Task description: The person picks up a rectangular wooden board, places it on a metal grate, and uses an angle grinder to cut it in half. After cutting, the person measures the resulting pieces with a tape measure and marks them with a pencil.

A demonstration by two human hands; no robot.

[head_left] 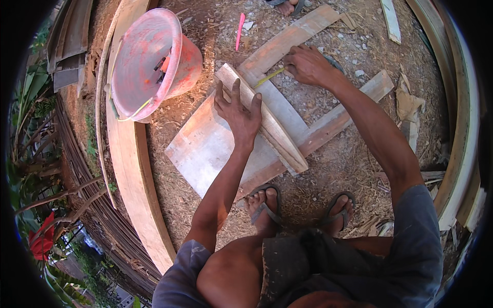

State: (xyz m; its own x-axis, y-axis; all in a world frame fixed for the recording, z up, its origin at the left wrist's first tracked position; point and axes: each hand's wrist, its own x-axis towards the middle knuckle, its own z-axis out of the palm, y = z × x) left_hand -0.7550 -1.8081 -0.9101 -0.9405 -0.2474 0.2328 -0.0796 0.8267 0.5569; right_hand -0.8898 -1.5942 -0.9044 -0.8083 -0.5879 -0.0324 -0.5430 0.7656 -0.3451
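Note:
My left hand (237,110) rests with fingers spread on a narrow wooden plank (282,146), which lies diagonally across a pale, stained square board (203,161). My right hand (310,66) is up and to the right, fingers curled on a yellow measuring tape (269,77) that stretches down-left toward the plank. A dark bluish object behind my right hand is mostly hidden. Longer reddish-stained boards (367,95) lie beneath and beside these pieces, one running up toward the top right.
A pink bucket (187,72) holding tools stands upper left beside a long beam (136,195). A pink marker (240,32) lies on the dirt. Another person's sandaled foot (285,7) is at top. Curved boards line the right (457,169); plants edge the left. My feet are below the boards.

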